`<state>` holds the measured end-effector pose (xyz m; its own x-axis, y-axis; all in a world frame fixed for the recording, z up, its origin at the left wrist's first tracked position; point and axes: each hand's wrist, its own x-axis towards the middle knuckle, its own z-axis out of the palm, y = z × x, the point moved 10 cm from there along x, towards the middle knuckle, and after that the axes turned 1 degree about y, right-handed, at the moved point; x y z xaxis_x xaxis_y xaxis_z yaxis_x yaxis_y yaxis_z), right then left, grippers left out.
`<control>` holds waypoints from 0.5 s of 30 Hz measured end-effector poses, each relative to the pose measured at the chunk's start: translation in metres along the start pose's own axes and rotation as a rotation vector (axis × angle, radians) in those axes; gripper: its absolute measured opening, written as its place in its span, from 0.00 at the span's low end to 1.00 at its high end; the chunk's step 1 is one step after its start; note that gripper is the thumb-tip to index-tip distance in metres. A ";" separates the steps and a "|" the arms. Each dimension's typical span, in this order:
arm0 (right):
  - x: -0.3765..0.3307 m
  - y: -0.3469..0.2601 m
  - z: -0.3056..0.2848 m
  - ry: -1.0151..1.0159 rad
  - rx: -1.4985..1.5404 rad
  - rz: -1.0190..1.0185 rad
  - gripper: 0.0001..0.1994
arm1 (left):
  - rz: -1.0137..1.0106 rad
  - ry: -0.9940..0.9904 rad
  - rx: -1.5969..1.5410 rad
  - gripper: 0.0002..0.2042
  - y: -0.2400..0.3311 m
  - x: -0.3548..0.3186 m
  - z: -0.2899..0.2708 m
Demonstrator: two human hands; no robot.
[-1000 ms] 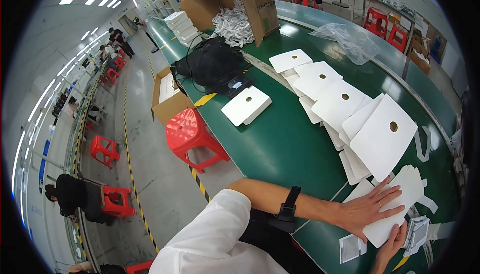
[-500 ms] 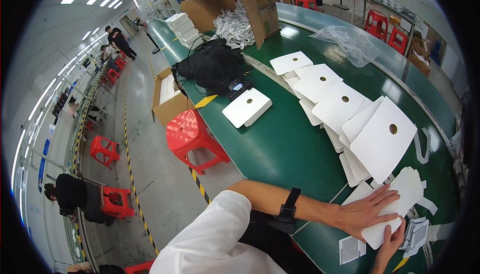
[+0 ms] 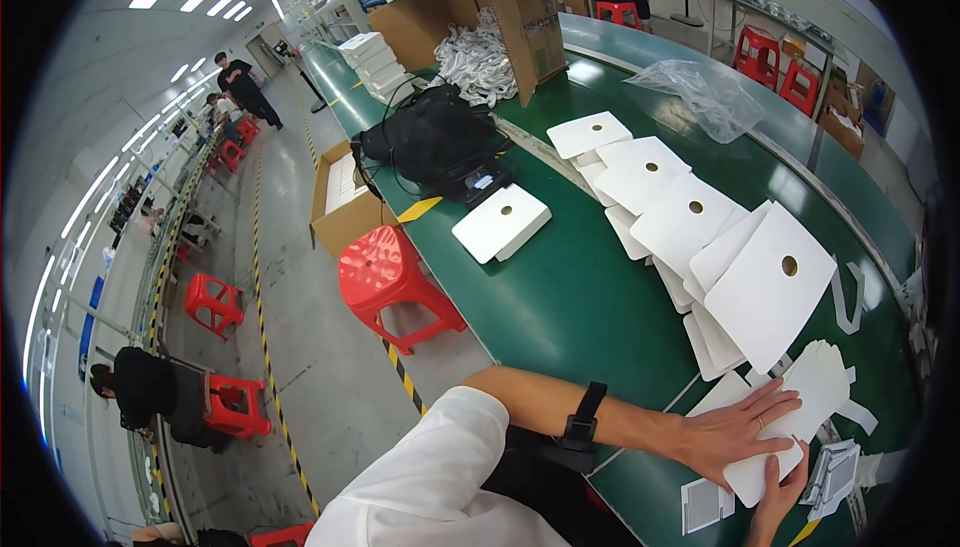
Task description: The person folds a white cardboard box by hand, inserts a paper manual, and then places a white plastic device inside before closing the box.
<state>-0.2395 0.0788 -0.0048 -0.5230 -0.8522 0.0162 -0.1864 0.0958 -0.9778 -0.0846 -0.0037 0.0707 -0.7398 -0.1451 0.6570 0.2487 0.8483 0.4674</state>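
My left hand (image 3: 732, 435), with a ring and a black strap on its wrist, lies flat with fingers spread over a white cardboard piece (image 3: 818, 387) near the right front of the bench. My right hand (image 3: 779, 492) curls its thumb and fingers around the near end of that cardboard piece. Part of the piece is hidden beneath my hands. Just beyond them, white cardboard sheets with round holes (image 3: 765, 292) lie overlapped in a long row. A small printed card (image 3: 708, 505) rests beside my hands on the left, and several small cards (image 3: 832, 475) lie to the right.
On the green bench (image 3: 560, 317) are a white piece with a hole (image 3: 502, 222), a black bag (image 3: 435, 142), an open carton of white cables (image 3: 480, 65) and a clear plastic bag (image 3: 700, 92). A red stool (image 3: 395, 282) stands at the bench's left edge. People are farther off.
The view has shifted slightly, so the bench things sit a little lower and to the right. Both hands stay at the cardboard piece with almost the same hold.
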 end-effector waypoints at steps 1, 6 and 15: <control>0.001 0.000 0.001 -0.013 -0.007 0.024 0.27 | -0.007 0.008 -0.007 0.44 -0.001 0.001 0.000; 0.005 0.014 -0.001 -0.012 0.008 0.025 0.28 | -0.010 0.033 -0.032 0.47 -0.008 0.001 0.006; 0.009 0.022 -0.003 0.014 -0.039 -0.005 0.27 | -0.063 -0.113 -0.086 0.47 0.004 -0.001 -0.009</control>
<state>-0.2507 0.0742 -0.0256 -0.5337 -0.8453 0.0240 -0.2208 0.1119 -0.9689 -0.0774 -0.0050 0.0773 -0.8200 -0.1342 0.5565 0.2490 0.7917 0.5579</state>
